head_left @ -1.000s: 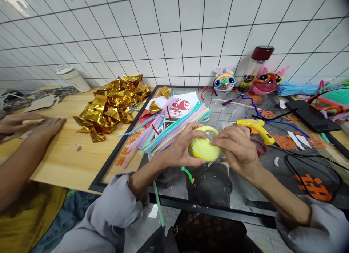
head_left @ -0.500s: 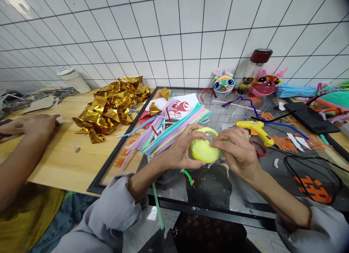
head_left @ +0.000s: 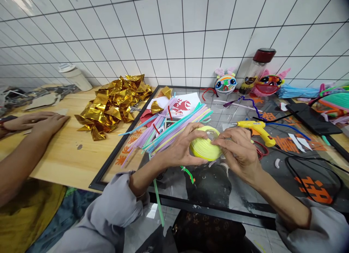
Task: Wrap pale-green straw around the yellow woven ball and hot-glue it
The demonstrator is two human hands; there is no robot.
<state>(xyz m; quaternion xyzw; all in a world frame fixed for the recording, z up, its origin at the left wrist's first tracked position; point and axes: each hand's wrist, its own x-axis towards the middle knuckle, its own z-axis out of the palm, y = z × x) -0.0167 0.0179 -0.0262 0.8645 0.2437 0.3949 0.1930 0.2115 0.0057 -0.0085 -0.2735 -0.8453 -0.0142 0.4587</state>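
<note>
My left hand (head_left: 182,146) is curled around a rounded ball form (head_left: 203,151) wrapped in rows of yellow pipe cleaner. A see-through patch shows at the top of the form. My right hand (head_left: 236,147) has thumb and forefinger pinched together at the form's right edge, beside that patch. What lies between those fingertips is hidden. Behind my left hand spreads a bundle of pastel pipe cleaners (head_left: 174,127). To the right of my right hand lies a yellow glue gun (head_left: 257,130), with red-handled scissors (head_left: 261,150) partly hidden behind the hand.
Gold foil folds (head_left: 111,103) are heaped on the left. A co-worker's hands (head_left: 46,122) rest on the wooden table (head_left: 65,162). By the wall stand two decorated animal heads (head_left: 225,83) and a glass bottle (head_left: 252,72). A phone (head_left: 313,118) and a black cord (head_left: 313,158) lie right.
My hands keep nearly the same grip on the yellow form. At the left, the co-worker's hand has moved a little right, and a second hand now shows. The view has shifted slightly.
</note>
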